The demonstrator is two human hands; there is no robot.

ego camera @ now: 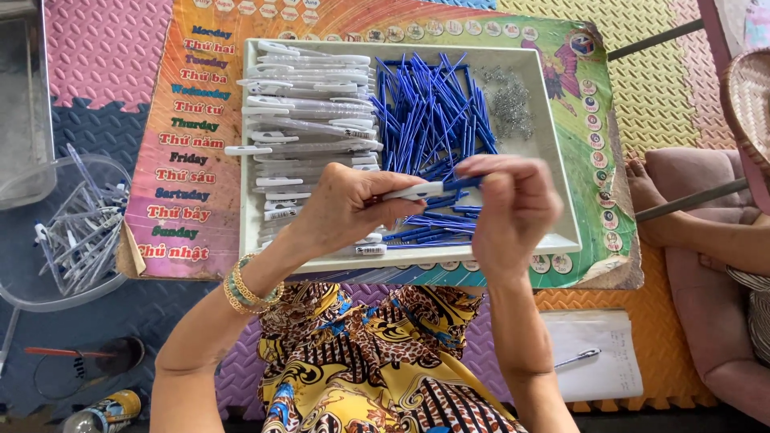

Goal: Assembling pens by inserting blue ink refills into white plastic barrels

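Observation:
My left hand [345, 207] grips a white pen barrel [414, 191] over a white tray [553, 144]. My right hand [513, 204] pinches a blue refill [464, 183] at the barrel's open end. In the tray lie several white pen barrels [309, 104] stacked on the left, a heap of blue refills [429, 112] in the middle, and small metal springs [509, 100] at the back right.
The tray rests on a colourful low table [184, 160]. A clear tub [68, 228] of assembled pens stands at the left on foam mats. Paper with a pen [589, 361] lies at the lower right. Another person's foot [654, 204] rests by the table's right edge.

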